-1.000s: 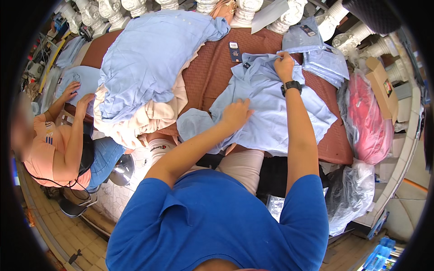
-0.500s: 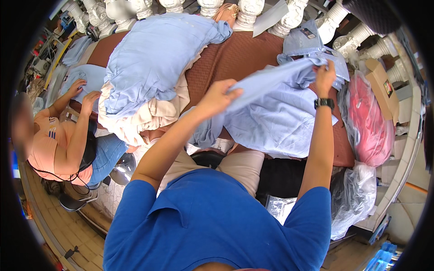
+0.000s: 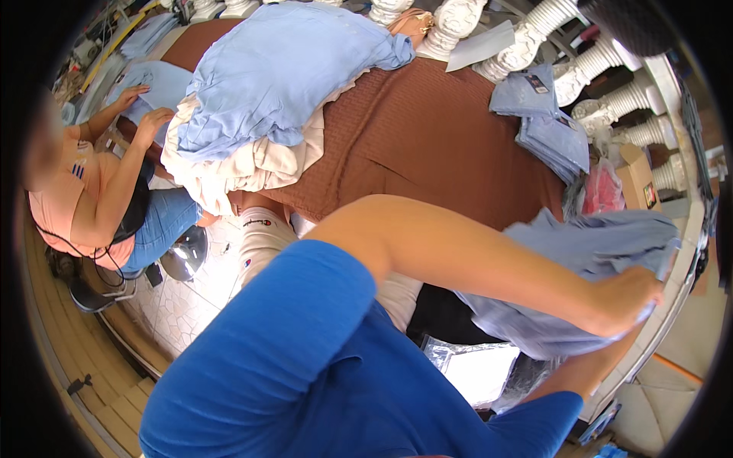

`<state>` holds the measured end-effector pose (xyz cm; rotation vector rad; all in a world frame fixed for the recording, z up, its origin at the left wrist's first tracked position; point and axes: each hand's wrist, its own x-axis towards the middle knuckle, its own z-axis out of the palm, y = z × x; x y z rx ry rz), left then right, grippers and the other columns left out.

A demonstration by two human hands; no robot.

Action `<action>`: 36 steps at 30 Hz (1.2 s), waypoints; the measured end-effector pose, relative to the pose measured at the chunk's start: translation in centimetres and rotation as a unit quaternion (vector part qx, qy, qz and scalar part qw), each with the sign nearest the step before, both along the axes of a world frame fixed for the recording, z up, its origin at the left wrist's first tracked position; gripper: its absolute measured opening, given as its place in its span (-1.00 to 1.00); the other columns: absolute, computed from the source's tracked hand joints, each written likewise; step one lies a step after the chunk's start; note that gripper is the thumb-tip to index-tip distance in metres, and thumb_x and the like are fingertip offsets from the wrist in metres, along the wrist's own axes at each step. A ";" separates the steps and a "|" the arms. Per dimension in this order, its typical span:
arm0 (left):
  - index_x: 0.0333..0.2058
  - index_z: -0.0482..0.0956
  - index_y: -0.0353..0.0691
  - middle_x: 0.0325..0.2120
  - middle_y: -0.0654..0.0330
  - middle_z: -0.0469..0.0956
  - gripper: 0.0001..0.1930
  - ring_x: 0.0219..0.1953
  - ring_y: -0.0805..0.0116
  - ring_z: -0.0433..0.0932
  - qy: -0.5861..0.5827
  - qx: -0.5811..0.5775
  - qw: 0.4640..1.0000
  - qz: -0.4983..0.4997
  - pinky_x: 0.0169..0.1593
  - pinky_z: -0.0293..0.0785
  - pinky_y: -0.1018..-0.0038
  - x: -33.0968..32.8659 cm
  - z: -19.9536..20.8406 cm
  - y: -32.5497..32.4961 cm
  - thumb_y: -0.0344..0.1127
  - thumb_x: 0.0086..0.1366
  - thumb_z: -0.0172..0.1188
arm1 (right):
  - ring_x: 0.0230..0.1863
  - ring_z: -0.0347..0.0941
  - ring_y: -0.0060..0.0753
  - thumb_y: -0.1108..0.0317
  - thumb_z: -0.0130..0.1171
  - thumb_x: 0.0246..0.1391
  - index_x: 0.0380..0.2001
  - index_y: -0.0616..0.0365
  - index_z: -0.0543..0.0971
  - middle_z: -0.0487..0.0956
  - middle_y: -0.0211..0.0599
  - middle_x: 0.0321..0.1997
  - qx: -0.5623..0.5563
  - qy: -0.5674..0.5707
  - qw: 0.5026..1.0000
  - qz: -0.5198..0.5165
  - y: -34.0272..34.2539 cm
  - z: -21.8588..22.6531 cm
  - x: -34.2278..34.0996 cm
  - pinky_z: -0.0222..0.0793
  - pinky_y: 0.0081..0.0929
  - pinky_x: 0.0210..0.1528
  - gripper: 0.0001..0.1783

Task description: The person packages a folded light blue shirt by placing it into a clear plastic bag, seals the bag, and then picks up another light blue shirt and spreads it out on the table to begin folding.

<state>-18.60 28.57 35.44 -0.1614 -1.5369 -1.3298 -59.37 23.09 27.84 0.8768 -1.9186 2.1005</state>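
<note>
My left arm reaches across my body to the right. At its end my left hand (image 3: pixel 628 300) is closed on the edge of a light blue garment (image 3: pixel 588 240), which hangs loose and spread beyond the table's right side. My right forearm (image 3: pixel 592 368) points up toward the same garment, but the left hand and cloth hide the right hand and its fingers. Below the garment lies a clear plastic bag with a white sheet (image 3: pixel 477 370), near my lap. The brown padded table cover (image 3: pixel 427 137) lies bare in front of me.
A heap of light blue garments (image 3: pixel 267 84) rests on cream cloth (image 3: pixel 267 164) at the left. Folded blue garments in clear bags (image 3: pixel 546 130) lie at the far right, near a cardboard box (image 3: pixel 636 179) and red bagged cloth (image 3: pixel 603 187). A co-worker (image 3: pixel 99 183) handles blue cloth at left.
The light blue garment has been lifted off the table and swung to the right. My left arm has crossed over, and my right hand has dropped out of sight behind it.
</note>
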 end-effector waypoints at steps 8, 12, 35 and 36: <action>0.11 0.29 -0.33 -0.02 -0.11 0.39 -0.60 0.07 -0.15 0.43 0.005 0.041 0.999 0.016 0.11 0.37 0.09 2.5 4.9 -2.2 -0.56 0.30 0.04 | -0.24 0.47 -0.45 0.34 0.00 0.28 -0.05 0.18 0.64 0.63 -0.31 -0.22 0.022 0.070 0.996 0.054 -9.6 11.1 -1.2 0.40 -0.47 -0.12 -0.69; 0.25 0.22 -0.35 0.12 -0.18 0.36 -0.43 0.15 -0.24 0.37 0.062 0.078 0.982 0.160 0.17 0.34 0.07 5.3 -1.0 -4.3 -0.54 0.26 0.11 | -0.27 0.44 -0.52 0.32 -0.01 0.30 -0.03 0.16 0.65 0.62 -0.37 -0.24 0.053 0.112 0.985 0.120 -19.0 13.6 4.1 0.39 -0.51 -0.15 -0.68; 0.37 0.13 -0.33 0.29 -0.08 0.26 -0.29 0.33 0.20 0.26 -0.212 0.300 0.866 0.340 0.39 0.11 0.35 33.1 -30.3 -9.0 -0.56 0.26 0.19 | 0.10 0.54 -0.08 0.36 0.35 0.01 -0.05 0.16 0.67 0.61 -0.07 0.06 0.233 0.231 0.812 0.482 -36.5 -22.8 51.7 0.41 -0.30 0.17 -0.62; 0.37 0.11 -0.32 0.30 -0.08 0.24 -0.27 0.33 0.20 0.25 -0.185 0.312 0.867 0.341 0.39 0.11 0.35 33.4 -30.9 -9.2 -0.58 0.26 0.19 | 0.14 0.49 -0.05 0.37 0.34 0.03 0.03 0.14 0.63 0.56 -0.05 0.13 0.244 0.289 0.790 0.482 -35.8 -22.9 52.4 0.39 -0.28 0.20 -0.56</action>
